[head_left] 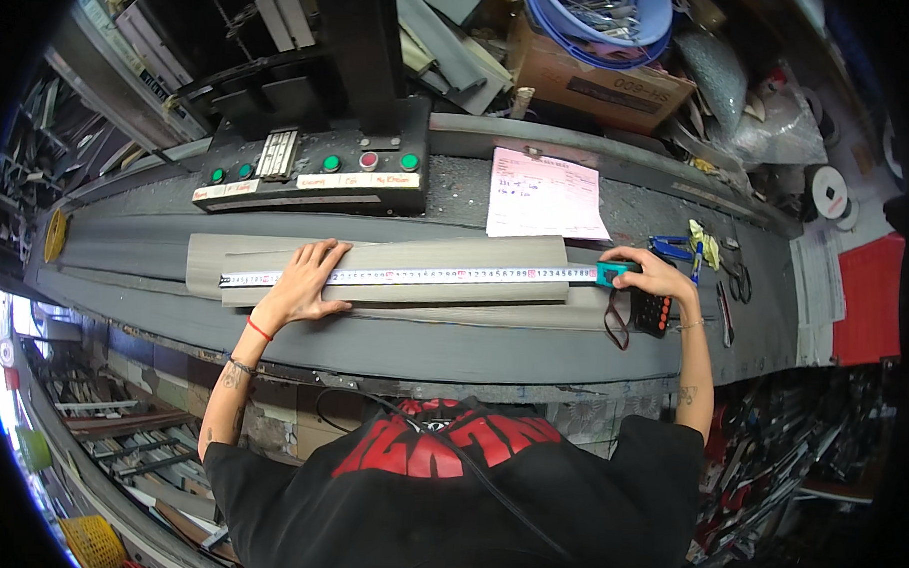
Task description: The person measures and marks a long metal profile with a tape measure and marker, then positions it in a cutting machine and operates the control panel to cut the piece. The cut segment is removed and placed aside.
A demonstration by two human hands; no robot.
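Note:
Two long grey-beige slats (425,258) lie across the bench, one partly over the other. A white tape measure blade (415,276) stretches along them, its hooked end near the left end of the upper slat. My left hand (304,284) rests flat over the blade and slats, fingers stretched and thumb apart. At the right, beyond the slats' end, my right hand (650,274) grips the teal tape measure case (615,275). A dark wrist strap (616,323) hangs from the case. Just beneath that hand sits a black calculator with orange keys (651,314).
A black control box (313,169) with green and red buttons stands behind the slats. Pink paper (545,194) lies behind them. Blue-handled pliers (670,246) and scissors (740,281) lie right. A cardboard box (592,79) holding a blue bucket (599,24) is at the back.

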